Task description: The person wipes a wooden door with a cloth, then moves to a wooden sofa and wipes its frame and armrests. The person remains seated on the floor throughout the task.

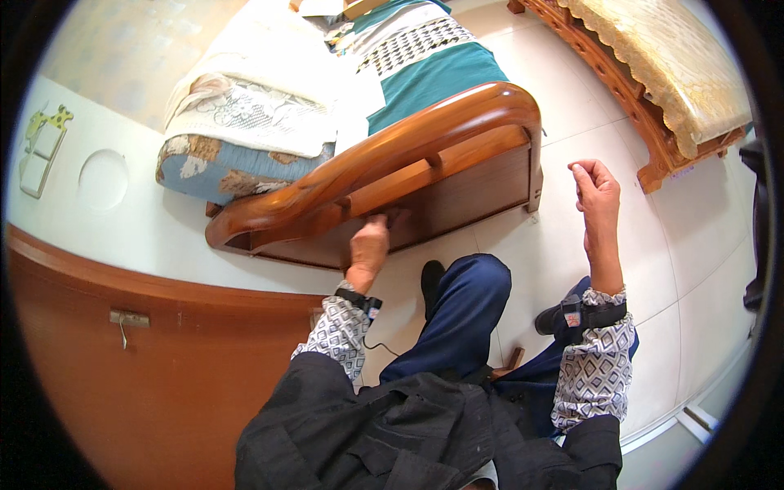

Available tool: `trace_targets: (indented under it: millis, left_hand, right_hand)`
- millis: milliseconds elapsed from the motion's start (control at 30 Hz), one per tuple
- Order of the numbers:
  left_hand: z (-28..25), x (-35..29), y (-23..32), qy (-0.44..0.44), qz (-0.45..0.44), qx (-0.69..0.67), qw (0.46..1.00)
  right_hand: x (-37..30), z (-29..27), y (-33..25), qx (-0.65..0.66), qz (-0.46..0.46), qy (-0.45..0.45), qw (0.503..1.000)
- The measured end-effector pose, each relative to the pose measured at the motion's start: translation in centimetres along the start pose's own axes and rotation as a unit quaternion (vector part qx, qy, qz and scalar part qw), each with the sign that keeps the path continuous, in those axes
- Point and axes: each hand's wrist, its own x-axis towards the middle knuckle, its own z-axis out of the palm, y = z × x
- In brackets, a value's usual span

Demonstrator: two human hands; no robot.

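Observation:
My left hand is closed, its fingers curled close to the dark side panel under the glossy wooden armrest. Whatever those fingers may hold is hidden from sight. Off to the right, my right hand is raised over the tiled floor, apart from any furniture. Its thumb and forefinger are pressed together in a pinch, and I cannot make out anything between them. The armrest has a rounded, bent rail with a slatted opening below it.
Behind the armrest lie a worn blue cushion, a white lace cover and a teal cloth. A carved wooden table with a gold cloth stands far right. A brown door is at left. My bent knees are in front of me.

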Motion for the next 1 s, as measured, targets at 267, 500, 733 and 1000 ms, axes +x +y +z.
trace_targets:
  millis: [267,500,733,1000]
  left_hand:
    - [2.6,-7.0,-14.6,0.250,-0.498,-0.372,0.742]
    - [1.5,-2.2,0.0,0.119,-0.429,-0.710,0.546]
    - [1.1,-2.4,-0.5,0.177,-0.518,-0.676,0.493]
    - [-4.1,-7.8,-18.7,0.365,-0.527,-0.538,0.547]
  right_hand:
    - [0.0,0.6,0.2,-0.014,-0.002,-0.020,1.000]
    - [0.2,1.4,0.2,-0.050,0.010,-0.026,0.998]
    - [0.0,1.8,0.7,-0.077,0.002,-0.029,0.997]
    - [0.0,1.6,1.1,-0.080,-0.006,-0.017,0.997]
